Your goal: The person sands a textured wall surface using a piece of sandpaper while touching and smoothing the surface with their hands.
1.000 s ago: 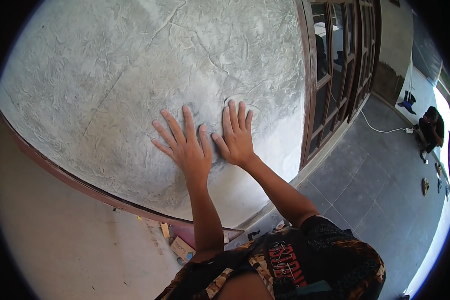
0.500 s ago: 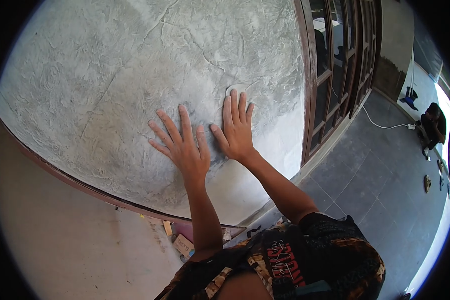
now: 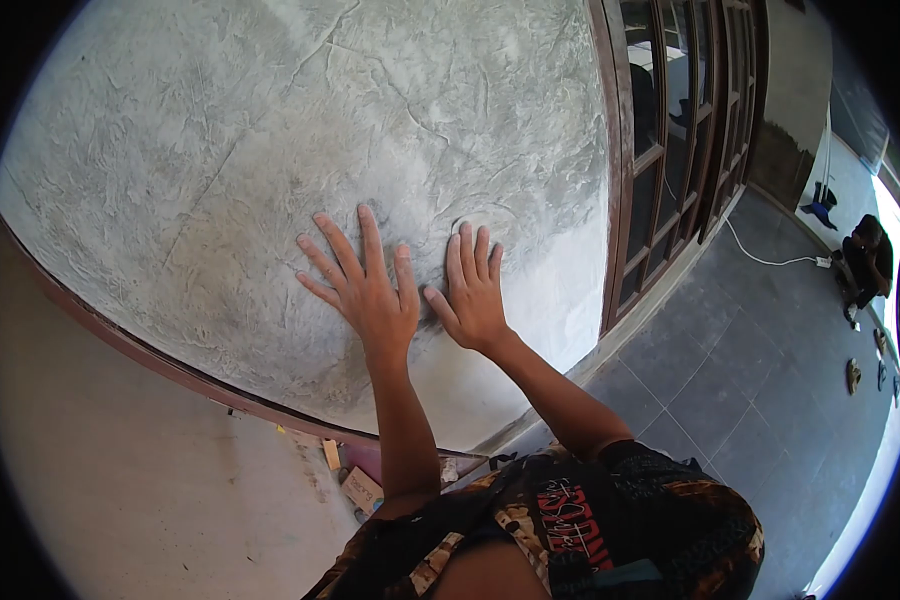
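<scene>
My left hand (image 3: 375, 305) lies against the rough grey plastered wall (image 3: 220, 190), its dusty fingers spread wide and nothing held in them. To its right, my right hand (image 3: 475, 300) presses flat on the same wall with fingers slightly apart and thumb out. A thin pale edge shows at the right fingertips; whether something flat lies under that palm I cannot tell. The plaster has ridges and crack-like lines. Below and right of my right hand is a smoother, whiter patch (image 3: 560, 290).
A brown wooden window frame (image 3: 615, 170) borders the wall on the right. Below the wall's edge lie a cardboard box (image 3: 362, 490) and scraps. A white cable (image 3: 770, 260) crosses the grey tiled floor (image 3: 720, 370). A person (image 3: 867, 262) sits at the far right, near sandals (image 3: 854, 376).
My right hand has slid down the wall, with the pale edge at its fingertips lower too. My left hand has stayed nearly in place. The view has shifted slightly.
</scene>
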A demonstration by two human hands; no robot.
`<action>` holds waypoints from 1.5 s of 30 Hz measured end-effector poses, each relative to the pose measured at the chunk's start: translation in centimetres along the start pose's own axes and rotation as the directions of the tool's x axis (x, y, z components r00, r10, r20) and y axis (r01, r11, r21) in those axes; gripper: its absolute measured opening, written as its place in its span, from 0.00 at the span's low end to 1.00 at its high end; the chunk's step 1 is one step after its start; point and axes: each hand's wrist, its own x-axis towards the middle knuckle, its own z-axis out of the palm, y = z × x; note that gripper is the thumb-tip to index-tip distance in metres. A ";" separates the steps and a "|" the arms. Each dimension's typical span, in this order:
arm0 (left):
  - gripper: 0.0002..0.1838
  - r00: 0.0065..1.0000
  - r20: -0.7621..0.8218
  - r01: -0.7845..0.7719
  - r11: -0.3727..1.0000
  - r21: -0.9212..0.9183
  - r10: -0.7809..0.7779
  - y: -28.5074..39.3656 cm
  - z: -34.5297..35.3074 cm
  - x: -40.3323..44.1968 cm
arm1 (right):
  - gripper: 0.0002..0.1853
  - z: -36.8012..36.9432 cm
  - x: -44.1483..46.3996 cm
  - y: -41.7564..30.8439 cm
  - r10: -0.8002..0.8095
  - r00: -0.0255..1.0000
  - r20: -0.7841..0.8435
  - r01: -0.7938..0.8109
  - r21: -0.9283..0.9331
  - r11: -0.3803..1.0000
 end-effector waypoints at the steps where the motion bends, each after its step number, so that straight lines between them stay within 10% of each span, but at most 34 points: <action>1: 0.32 1.000 0.002 0.006 1.000 0.002 -0.006 0.1 -0.1 -0.2 | 0.43 -1.9 3.1 -0.2 -0.011 0.997 -0.078 0.009 -0.027 1.000; 10: 0.32 1.000 -0.006 0.000 0.996 0.090 0.000 -0.3 0.2 0.0 | 0.43 -0.1 0.2 -0.6 -0.038 0.999 0.034 0.037 0.008 0.999; 15: 0.32 1.000 0.015 0.008 0.996 0.087 -0.009 -0.2 -0.2 -0.4 | 0.42 -3.2 6.2 -0.7 -0.056 0.975 -0.217 0.057 -0.004 0.998; 21: 0.32 1.000 0.018 -0.002 0.995 0.100 0.000 -0.2 0.1 -0.1 | 0.40 0.4 -0.1 -0.3 -0.044 0.999 0.018 0.044 0.007 0.999; 25: 0.33 1.000 0.022 -0.001 0.995 0.096 -0.001 -0.1 -0.1 -0.1 | 0.41 -3.3 5.8 -0.4 -0.017 0.978 -0.210 0.015 -0.012 1.000; 30: 0.32 1.000 0.010 -0.021 0.991 0.133 0.020 0.5 -0.2 1.1 | 0.43 0.8 -1.5 -0.4 -0.018 0.999 0.029 0.018 -0.015 1.000; 34: 0.31 0.980 0.083 -0.193 0.966 0.172 0.181 0.6 -1.0 3.0 | 0.42 -2.0 4.9 0.2 -0.045 0.979 -0.199 0.031 -0.071 0.997; 41: 0.31 0.894 0.132 -0.445 0.883 0.149 0.428 0.1 -2.0 7.1 | 0.42 0.7 -1.4 0.5 -0.076 0.995 0.062 0.079 -0.055 0.995; 45: 0.30 0.841 0.102 -0.541 0.820 0.187 0.531 -0.3 -1.8 7.2 | 0.42 -3.2 6.3 0.8 -0.148 0.970 -0.192 0.128 -0.114 0.985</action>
